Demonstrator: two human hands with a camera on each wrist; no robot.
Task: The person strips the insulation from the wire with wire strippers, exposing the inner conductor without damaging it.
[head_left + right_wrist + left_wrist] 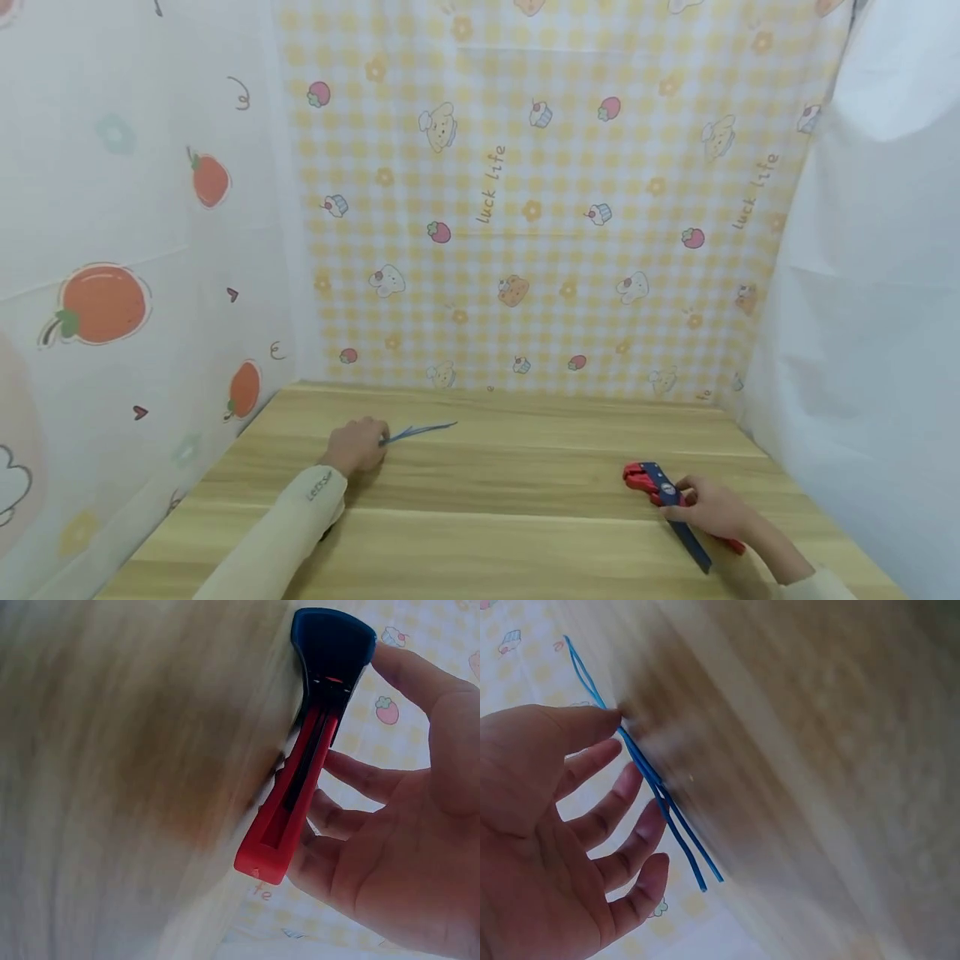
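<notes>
At the left of the wooden table, my left hand (357, 444) pinches some thin blue wires (431, 429). The left wrist view shows the thumb against the blue wires (641, 760) with the other fingers curled behind; a narrow loop is at one end and two loose ends at the other. Over on the right, my right hand (716, 507) grips a wire stripper (666, 489) with a red head and red and dark blue handles. In the right wrist view, the thumb is at the dark blue handle (334, 641) and fingers curl by the red handle (289, 795).
Both hands are over a wooden tabletop (480, 483). A yellow checked cloth (555, 250) hangs along its back edge. White sheeting with fruit prints (172, 250) stands at the left, and plain white sheeting (870, 333) at the right.
</notes>
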